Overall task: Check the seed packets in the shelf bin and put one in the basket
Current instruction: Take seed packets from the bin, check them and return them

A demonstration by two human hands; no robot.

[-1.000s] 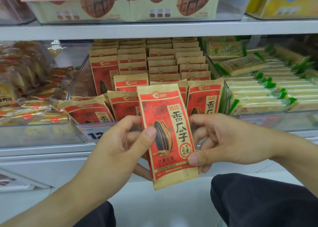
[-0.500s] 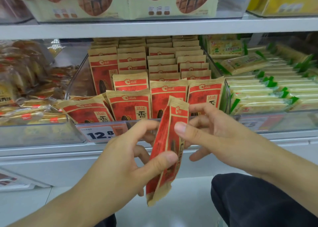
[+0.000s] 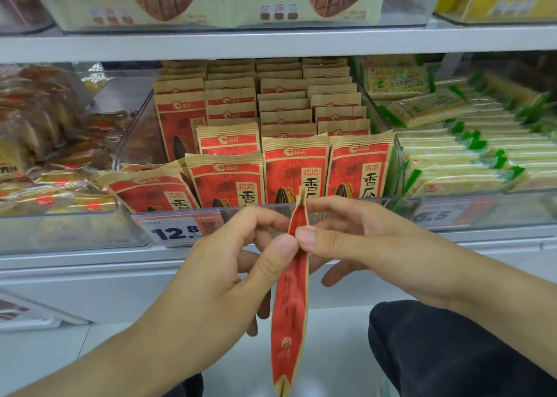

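A red and tan seed packet [image 3: 290, 306] hangs edge-on to me in front of the shelf. My left hand [image 3: 229, 273] pinches its upper part between thumb and fingers from the left. From the right, my right hand [image 3: 355, 240] pinches the same spot, thumb tip against the left thumb. Behind them a clear shelf bin [image 3: 398, 167] holds several rows of the same seed packets [image 3: 295, 167], standing upright. No basket is in view.
A price tag reading 12.8 [image 3: 177, 232] sits on the bin front. Green and yellow cracker packs [image 3: 470, 155] fill the bin to the right, brown snack bags [image 3: 39, 143] the one to the left. Boxed goods stand on the shelf above [image 3: 211, 2]. My dark-clothed knee [image 3: 446, 351] is at lower right.
The packet has turned from facing me to edge-on, rotated between both hands. My right thumb has come in to meet the left thumb on the packet.
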